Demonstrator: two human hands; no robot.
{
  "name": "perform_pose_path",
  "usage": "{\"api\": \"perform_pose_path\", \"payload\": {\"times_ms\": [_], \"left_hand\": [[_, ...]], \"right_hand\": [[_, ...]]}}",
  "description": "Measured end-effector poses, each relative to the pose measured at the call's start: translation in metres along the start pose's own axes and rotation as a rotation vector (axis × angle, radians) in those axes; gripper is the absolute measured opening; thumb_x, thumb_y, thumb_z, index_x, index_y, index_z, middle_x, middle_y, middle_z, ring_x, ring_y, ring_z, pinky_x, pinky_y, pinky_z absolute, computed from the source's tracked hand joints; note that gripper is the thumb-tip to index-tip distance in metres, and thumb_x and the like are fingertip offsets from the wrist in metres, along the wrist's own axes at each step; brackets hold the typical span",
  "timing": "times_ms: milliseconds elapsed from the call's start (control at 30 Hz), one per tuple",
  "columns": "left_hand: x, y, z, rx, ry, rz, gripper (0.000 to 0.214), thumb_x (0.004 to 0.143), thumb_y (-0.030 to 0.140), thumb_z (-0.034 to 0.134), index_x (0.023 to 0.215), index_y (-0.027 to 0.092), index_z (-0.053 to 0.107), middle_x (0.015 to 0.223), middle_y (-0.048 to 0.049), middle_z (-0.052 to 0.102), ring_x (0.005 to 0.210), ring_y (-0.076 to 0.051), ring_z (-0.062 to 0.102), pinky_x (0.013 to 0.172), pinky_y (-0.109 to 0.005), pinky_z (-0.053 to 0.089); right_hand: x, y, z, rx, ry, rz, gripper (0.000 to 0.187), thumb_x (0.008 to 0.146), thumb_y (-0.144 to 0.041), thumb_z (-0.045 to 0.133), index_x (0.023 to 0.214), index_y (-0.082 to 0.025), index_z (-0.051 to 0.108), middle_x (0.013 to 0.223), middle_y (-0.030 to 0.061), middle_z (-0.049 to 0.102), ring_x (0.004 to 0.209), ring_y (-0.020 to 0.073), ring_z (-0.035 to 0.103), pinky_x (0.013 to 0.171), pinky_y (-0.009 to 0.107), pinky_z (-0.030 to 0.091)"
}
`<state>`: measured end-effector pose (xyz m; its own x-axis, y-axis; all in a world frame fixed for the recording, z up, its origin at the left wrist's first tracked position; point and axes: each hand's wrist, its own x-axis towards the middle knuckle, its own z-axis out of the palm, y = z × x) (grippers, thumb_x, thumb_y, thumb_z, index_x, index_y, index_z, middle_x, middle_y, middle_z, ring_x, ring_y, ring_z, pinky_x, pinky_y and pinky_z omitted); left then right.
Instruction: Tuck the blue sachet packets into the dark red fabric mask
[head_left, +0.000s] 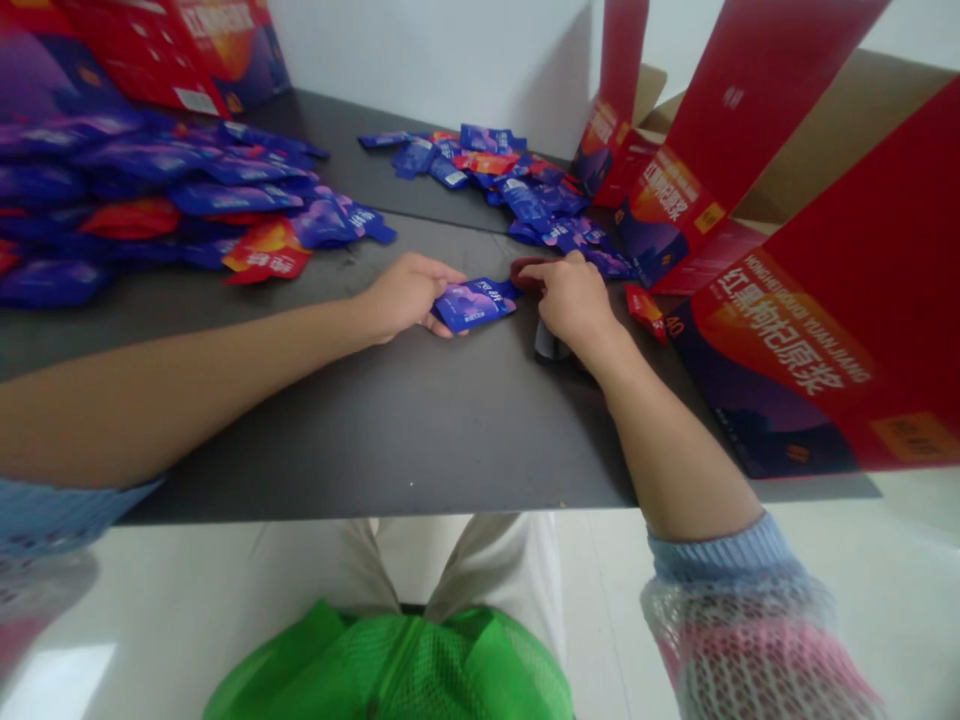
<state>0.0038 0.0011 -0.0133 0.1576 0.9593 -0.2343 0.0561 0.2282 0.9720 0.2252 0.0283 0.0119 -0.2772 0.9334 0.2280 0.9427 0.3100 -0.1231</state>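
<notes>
My left hand (409, 298) is closed on one end of a blue and purple sachet (476, 303), held low over the dark table with its printed side up. At the sachet's other end, my right hand (570, 298) is wrapped round a dark red and grey-black hand tool (551, 342). The fingers cover much of this tool, and its exact kind does not show. Its dark red part lies against or very near the narrow tip of the sachet; contact cannot be made out. A small red sachet (646, 312) lies to the right of my right hand.
A big heap of blue and red sachets (217, 195) covers the left of the table (390, 420). A looser pile of sachets (525, 200) lies behind my hands. Open red cartons (787, 330) stand along the right side, and another red carton (225, 50) is at the back left.
</notes>
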Motion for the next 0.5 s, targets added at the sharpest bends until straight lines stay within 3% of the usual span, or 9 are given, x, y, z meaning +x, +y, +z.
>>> {"api": "perform_pose_path", "payload": {"times_ms": [133, 233, 367, 500], "left_hand": [[0.002, 0.0, 0.001, -0.036, 0.004, 0.009, 0.035, 0.088, 0.019, 0.057, 0.12, 0.009, 0.068, 0.08, -0.0122, 0.072, 0.083, -0.029, 0.074, 0.077, -0.037, 0.059], [-0.003, 0.004, 0.003, 0.003, 0.002, 0.019, 0.028, 0.086, 0.016, 0.057, 0.109, 0.01, 0.072, 0.075, -0.0108, 0.072, 0.077, -0.027, 0.073, 0.076, -0.039, 0.059], [-0.006, 0.009, 0.005, 0.03, 0.007, 0.076, 0.025, 0.079, 0.008, 0.054, 0.091, 0.011, 0.077, 0.082, -0.0092, 0.075, 0.082, -0.023, 0.072, 0.086, -0.037, 0.056], [-0.003, 0.01, 0.004, 0.057, 0.04, 0.103, 0.031, 0.073, 0.001, 0.048, 0.079, 0.013, 0.077, 0.082, -0.0058, 0.076, 0.087, -0.02, 0.071, 0.09, -0.032, 0.053]], "right_hand": [[-0.007, -0.001, -0.004, 0.032, 0.012, -0.091, 0.045, 0.087, -0.015, 0.047, 0.124, -0.026, 0.071, 0.11, 0.0139, 0.066, 0.097, 0.0291, 0.058, 0.085, 0.044, 0.045], [-0.022, -0.024, -0.016, 0.092, -0.053, -0.342, 0.044, 0.09, -0.014, 0.045, 0.125, -0.025, 0.069, 0.107, 0.0115, 0.068, 0.096, 0.0261, 0.058, 0.087, 0.04, 0.044], [-0.045, -0.055, -0.032, 0.157, -0.153, -0.686, 0.044, 0.095, -0.016, 0.043, 0.132, -0.026, 0.064, 0.119, 0.011, 0.063, 0.109, 0.0246, 0.055, 0.094, 0.038, 0.043], [-0.05, -0.057, -0.036, 0.254, -0.229, -0.799, 0.042, 0.097, -0.016, 0.041, 0.128, -0.03, 0.066, 0.124, 0.0074, 0.062, 0.114, 0.0221, 0.054, 0.098, 0.036, 0.042]]}}
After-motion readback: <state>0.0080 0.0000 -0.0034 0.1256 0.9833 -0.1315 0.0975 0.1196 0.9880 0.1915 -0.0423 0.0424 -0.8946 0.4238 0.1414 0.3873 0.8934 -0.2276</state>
